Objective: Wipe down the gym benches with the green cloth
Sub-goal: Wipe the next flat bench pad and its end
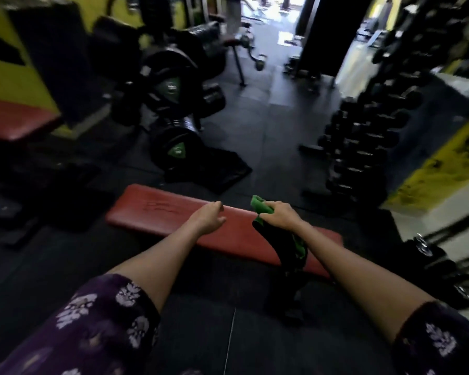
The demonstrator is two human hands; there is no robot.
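Note:
A flat red gym bench (157,212) lies across the floor in front of me, running from upper left to lower right. My right hand (280,215) grips the green cloth (260,205) above the bench's right half; the cloth's dark loose end hangs down under my wrist. My left hand (207,220) hovers over the middle of the bench with loosely curled fingers and holds nothing. A second red bench pad (16,119) shows at the left edge. The view is blurred.
Black weight plates on a rack (173,85) and a loaded plate (176,147) stand beyond the bench, with a dark mat (217,169) beside them. A dumbbell rack (363,142) stands at right. A person's legs (233,14) show at the far back.

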